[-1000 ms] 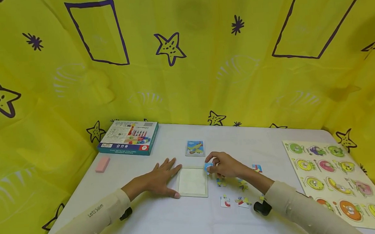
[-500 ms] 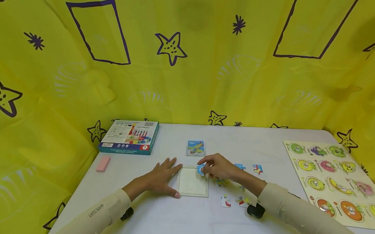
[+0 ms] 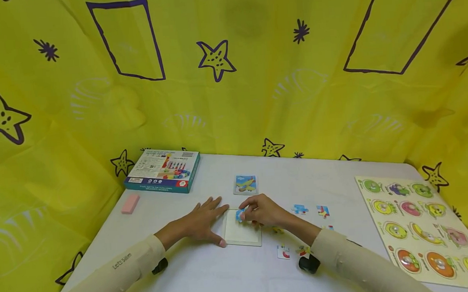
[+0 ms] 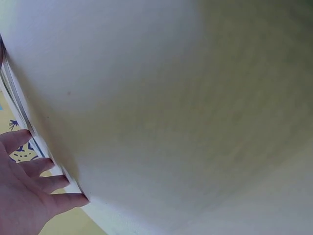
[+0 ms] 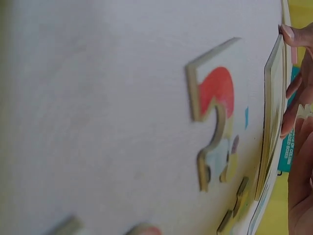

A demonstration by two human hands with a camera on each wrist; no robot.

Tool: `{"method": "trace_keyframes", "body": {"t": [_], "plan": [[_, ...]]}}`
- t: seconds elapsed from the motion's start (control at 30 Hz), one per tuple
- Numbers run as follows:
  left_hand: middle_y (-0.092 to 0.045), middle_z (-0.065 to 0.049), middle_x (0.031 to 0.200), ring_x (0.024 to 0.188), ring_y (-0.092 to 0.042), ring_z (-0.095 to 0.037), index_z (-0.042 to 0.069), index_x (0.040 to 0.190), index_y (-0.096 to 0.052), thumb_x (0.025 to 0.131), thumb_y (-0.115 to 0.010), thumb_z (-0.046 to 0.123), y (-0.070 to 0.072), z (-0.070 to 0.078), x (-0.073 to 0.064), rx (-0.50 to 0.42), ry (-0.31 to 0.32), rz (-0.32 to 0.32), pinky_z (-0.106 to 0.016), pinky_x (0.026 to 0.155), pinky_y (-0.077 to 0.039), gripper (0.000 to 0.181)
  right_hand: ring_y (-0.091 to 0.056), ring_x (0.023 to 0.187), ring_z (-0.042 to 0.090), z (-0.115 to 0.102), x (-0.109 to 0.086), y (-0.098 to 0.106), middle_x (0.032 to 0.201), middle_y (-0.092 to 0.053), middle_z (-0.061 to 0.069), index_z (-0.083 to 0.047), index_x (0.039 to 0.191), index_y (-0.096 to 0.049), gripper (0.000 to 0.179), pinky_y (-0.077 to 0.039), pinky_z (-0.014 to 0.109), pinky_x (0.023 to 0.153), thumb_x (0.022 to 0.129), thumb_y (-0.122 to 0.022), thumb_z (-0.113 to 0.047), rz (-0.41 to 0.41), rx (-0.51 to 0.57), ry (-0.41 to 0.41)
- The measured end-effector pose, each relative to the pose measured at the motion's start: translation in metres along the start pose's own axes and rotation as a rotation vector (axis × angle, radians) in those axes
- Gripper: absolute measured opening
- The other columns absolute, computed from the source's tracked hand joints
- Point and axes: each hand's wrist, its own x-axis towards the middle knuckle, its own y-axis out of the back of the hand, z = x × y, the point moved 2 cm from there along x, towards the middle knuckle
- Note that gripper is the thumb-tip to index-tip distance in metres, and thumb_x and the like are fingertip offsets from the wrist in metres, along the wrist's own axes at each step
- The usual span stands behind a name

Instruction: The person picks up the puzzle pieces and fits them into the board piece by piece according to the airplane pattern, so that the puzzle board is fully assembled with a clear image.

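Note:
My right hand (image 3: 262,210) pinches a blue jigsaw piece (image 3: 239,215) over the upper part of a pale puzzle frame (image 3: 241,235). Fingers spread wide, my left hand (image 3: 203,224) rests on the table with its thumb and forefinger at the frame's left edge. Beyond the frame lies a small picture of a yellow plane (image 3: 245,185). Loose jigsaw pieces are scattered to the right, among them a blue piece (image 3: 300,209) and a red-and-white piece (image 3: 283,252). In the right wrist view, a red-and-white jigsaw piece (image 5: 215,81) lies close to the camera.
A teal-edged box (image 3: 163,171) sits at the back left, with a pink block (image 3: 130,204) in front of it. A large fruit board (image 3: 420,224) lies along the right side of the white table (image 3: 222,280). Yellow patterned cloth (image 3: 256,109) hangs behind.
My right hand has carried the blue piece leftward from beside the frame's right edge to above its interior. The left hand stays in place; more loose pieces show behind the right forearm.

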Motion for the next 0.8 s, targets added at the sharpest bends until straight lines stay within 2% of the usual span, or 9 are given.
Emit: {"method": "trace_keyframes", "body": {"t": [0.33, 0.8], "plan": [[-0.019, -0.014, 0.168, 0.154, -0.012, -0.043, 0.020, 0.158, -0.035, 0.072, -0.082, 0.062, 0.002, 0.003, 0.000, -0.017, 0.014, -0.006, -0.070, 0.118, -0.015, 0.107, -0.054, 0.051, 0.011, -0.001, 0.012, -0.011, 0.074, -0.067, 0.002, 0.000, 0.119, -0.068, 0.029, -0.041, 0.020, 0.046, 0.092, -0.070, -0.006, 0.006, -0.046, -0.066], [-0.019, -0.015, 0.168, 0.154, -0.011, -0.043, 0.019, 0.158, -0.034, 0.073, -0.082, 0.059, 0.004, 0.005, -0.003, -0.028, 0.013, -0.016, -0.070, 0.118, -0.014, 0.105, -0.058, 0.053, 0.011, -0.006, 0.022, -0.016, 0.073, -0.069, 0.001, -0.004, 0.107, -0.067, 0.028, -0.046, 0.022, 0.050, 0.083, -0.080, -0.008, 0.067, -0.138, -0.141]]}}
